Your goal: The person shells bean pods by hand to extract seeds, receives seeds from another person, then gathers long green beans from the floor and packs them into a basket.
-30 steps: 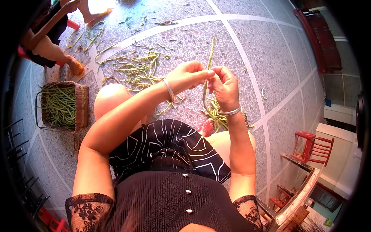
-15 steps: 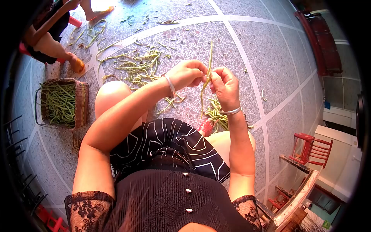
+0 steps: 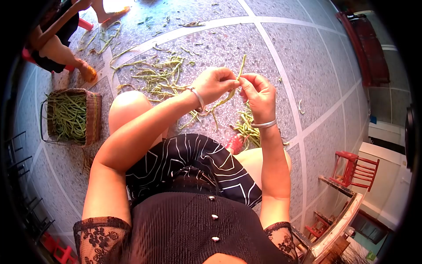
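- Head view: I see the left hand pinching a long bean above the floor.
- The right hand grasps it too, fingertips just beside the left's.
- A bean-filled basket stands near the left knee.

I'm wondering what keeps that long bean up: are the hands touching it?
Touching. The head view shows the bean pinched where the left hand and right hand meet, its free ends sticking out beyond them.
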A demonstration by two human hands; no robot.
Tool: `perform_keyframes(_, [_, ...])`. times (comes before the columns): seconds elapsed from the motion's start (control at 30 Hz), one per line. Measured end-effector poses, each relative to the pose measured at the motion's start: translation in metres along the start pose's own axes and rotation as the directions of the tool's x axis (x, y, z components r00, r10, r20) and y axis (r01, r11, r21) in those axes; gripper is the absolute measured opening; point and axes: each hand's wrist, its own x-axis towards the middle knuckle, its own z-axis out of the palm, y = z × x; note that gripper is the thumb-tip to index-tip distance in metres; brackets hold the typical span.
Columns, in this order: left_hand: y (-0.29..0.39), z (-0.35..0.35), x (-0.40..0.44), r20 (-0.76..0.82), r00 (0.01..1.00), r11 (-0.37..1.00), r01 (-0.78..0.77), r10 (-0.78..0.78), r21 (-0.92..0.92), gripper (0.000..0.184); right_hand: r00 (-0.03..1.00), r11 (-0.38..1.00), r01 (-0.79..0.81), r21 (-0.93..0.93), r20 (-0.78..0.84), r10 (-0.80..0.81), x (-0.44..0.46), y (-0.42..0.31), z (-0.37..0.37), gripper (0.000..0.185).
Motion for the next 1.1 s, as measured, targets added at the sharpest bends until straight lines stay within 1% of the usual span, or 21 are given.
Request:
perform_keyframes(0.03, [-0.001,0.001,0.0,-0.001,1.0,1.0,-0.009,0.009,0.006,0.016,1.0,0.999,-0.028,0.02,0.007,0.028,0.0,0.001,-0.001,0.012])
perform_keyframes(0.13, [-0.005,0.002,0.001,-0.002,0.999,0.999,-0.038,0.038,0.032,0.015,0.998,0.999,-0.047,-0.004,0.039,0.047,0.0,-0.002,-0.003,0.011])
perform_keyframes(0.23, [-0.004,0.003,0.001,-0.003,0.999,0.998,-0.045,0.045,0.044,0.015,0.999,1.0,-0.01,0.026,0.039,0.009,-0.001,0.0,0.0,0.01])
perform_keyframes(0.37, [-0.01,0.006,0.003,-0.047,0.996,0.997,-0.078,0.077,-0.015,0.016,0.999,0.993,0.047,-0.108,0.011,-0.046,0.0,0.007,0.0,0.009])
perform_keyframes(0.47, [-0.001,0.004,0.0,0.013,1.0,1.0,-0.014,0.014,-0.005,0.015,0.995,0.981,0.09,-0.173,-0.014,-0.094,0.0,0.012,0.002,0.01])
perform_keyframes(0.57, [-0.006,0.004,0.001,0.029,0.999,0.997,-0.011,0.013,-0.078,0.016,0.991,0.966,0.127,-0.223,-0.016,-0.134,0.002,0.014,0.002,0.011])
perform_keyframes(0.67, [-0.004,0.003,0.0,0.051,0.998,0.992,0.049,-0.043,-0.119,0.018,0.989,0.952,0.142,-0.27,-0.007,-0.149,0.0,0.013,0.002,0.011])
perform_keyframes(0.73, [-0.003,0.003,0.001,-0.002,1.0,0.997,0.008,-0.008,-0.076,0.02,0.984,0.938,0.177,-0.298,0.017,-0.18,0.001,0.006,0.005,0.011])
perform_keyframes(0.77, [-0.01,0.004,0.003,-0.018,0.997,0.997,-0.07,0.069,-0.046,0.021,0.97,0.912,0.23,-0.34,0.009,-0.242,0.002,0.01,0.004,0.011])
perform_keyframes(0.8, [-0.006,0.002,0.003,0.003,0.998,0.998,-0.056,0.056,-0.01,0.02,0.985,0.946,0.167,-0.279,0.018,-0.169,0.001,0.009,0.005,0.011])
perform_keyframes(0.83, [-0.012,0.001,0.005,0.01,0.997,0.995,-0.08,0.081,-0.051,0.02,0.979,0.929,0.201,-0.311,0.021,-0.205,0.004,0.012,0.004,0.01])
perform_keyframes(0.87, [-0.013,0.002,0.005,0.016,1.0,0.999,0.003,-0.002,-0.043,0.019,0.98,0.921,0.189,-0.34,0.011,-0.197,0.005,0.013,0.005,0.009])
perform_keyframes(0.9, [-0.017,0.003,0.006,0.007,1.0,0.992,0.023,-0.022,-0.125,0.021,0.98,0.923,0.193,-0.332,0.014,-0.2,0.007,0.019,0.004,0.009])
perform_keyframes(0.93, [-0.004,-0.001,0.001,0.051,0.995,0.969,0.094,-0.084,-0.227,0.023,0.989,0.946,0.14,-0.291,-0.008,-0.149,0.008,0.02,0.004,0.01])
perform_keyframes(0.97, [-0.004,-0.001,0.003,0.075,0.993,0.949,0.112,-0.094,-0.296,0.023,0.959,0.926,0.266,-0.267,-0.02,-0.281,0.01,0.021,0.009,0.005])
perform_keyframes(1.0, [-0.004,-0.003,0.004,0.113,0.992,0.931,0.101,-0.065,-0.351,0.024,0.967,0.938,0.239,-0.252,-0.021,-0.252,0.01,0.018,0.01,0.006])
perform_keyframes(1.07, [0.002,0.0,0.002,0.14,0.98,0.867,0.191,-0.141,-0.461,0.027,0.978,0.963,0.205,-0.174,0.006,-0.207,0.009,0.02,0.008,0.006])
perform_keyframes(1.1, [0.01,-0.002,0.0,0.142,0.975,0.891,0.215,-0.171,-0.4,0.028,0.983,0.972,0.182,-0.147,0.023,-0.181,0.008,0.019,0.006,0.006])
